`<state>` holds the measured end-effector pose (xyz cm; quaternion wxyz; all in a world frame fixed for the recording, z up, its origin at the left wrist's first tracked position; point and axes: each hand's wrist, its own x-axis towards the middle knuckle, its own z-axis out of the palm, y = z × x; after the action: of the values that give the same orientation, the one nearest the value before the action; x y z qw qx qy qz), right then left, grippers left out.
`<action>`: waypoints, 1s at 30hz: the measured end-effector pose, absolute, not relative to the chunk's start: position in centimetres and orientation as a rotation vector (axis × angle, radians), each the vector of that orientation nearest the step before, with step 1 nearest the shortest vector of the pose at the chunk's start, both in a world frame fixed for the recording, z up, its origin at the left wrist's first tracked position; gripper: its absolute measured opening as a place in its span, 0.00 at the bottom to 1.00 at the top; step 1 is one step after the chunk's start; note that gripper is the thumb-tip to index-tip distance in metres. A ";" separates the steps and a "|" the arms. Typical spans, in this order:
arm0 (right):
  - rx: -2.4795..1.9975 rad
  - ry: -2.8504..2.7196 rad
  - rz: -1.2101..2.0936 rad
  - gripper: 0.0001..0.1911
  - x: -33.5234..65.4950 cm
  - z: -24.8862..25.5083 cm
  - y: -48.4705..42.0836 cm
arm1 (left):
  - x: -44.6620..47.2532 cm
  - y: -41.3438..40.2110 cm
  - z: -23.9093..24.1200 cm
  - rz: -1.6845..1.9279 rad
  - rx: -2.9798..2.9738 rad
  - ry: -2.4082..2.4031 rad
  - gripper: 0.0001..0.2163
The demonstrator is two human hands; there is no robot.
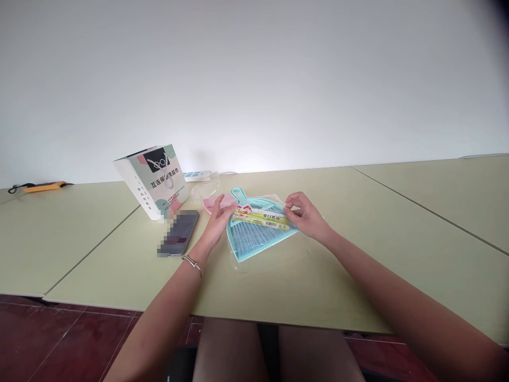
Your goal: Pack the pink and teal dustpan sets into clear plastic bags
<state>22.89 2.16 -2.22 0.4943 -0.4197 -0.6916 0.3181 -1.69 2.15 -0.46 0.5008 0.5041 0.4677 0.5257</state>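
One clear plastic bag (274, 252) wraps a fan-shaped dustpan (263, 247); right hand (304, 215) pinches its two-o'clock edge; left hand's (218, 220) grip, at ten, we cannot tell.

L grip (218, 222), R grip (307, 216) on pkgd dustpan/brush (255, 234)

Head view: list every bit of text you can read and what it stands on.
"互连网…镜超市": front of the paper bag; the cord handle partly covers the middle.
"专业的服务", as best it reads: the bag's side, vertical.
Bag's smaller lines: too small.
Label over the turquoise dustpan: large characters and barcode, too blurred.
White item with blue marks behind the bag: unreadable.
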 end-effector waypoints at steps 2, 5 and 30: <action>-0.997 -1.650 0.739 0.13 22.5 -2.1 1.8 | -1.6 2.1 -0.3 1.263 1.237 1.082 0.34; -1.043 -1.521 0.455 0.17 22.1 -1.5 1.1 | -1.7 2.3 -0.5 1.396 1.293 1.074 0.26; -1.299 -1.127 0.105 0.09 28.6 -0.1 2.5 | -7.1 5.3 -1.2 1.775 1.158 1.883 0.12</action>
<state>28.63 2.45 -0.14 0.6513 -0.5721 -0.4964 0.0463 -7.14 5.33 -1.22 0.1530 0.4036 0.6564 0.6187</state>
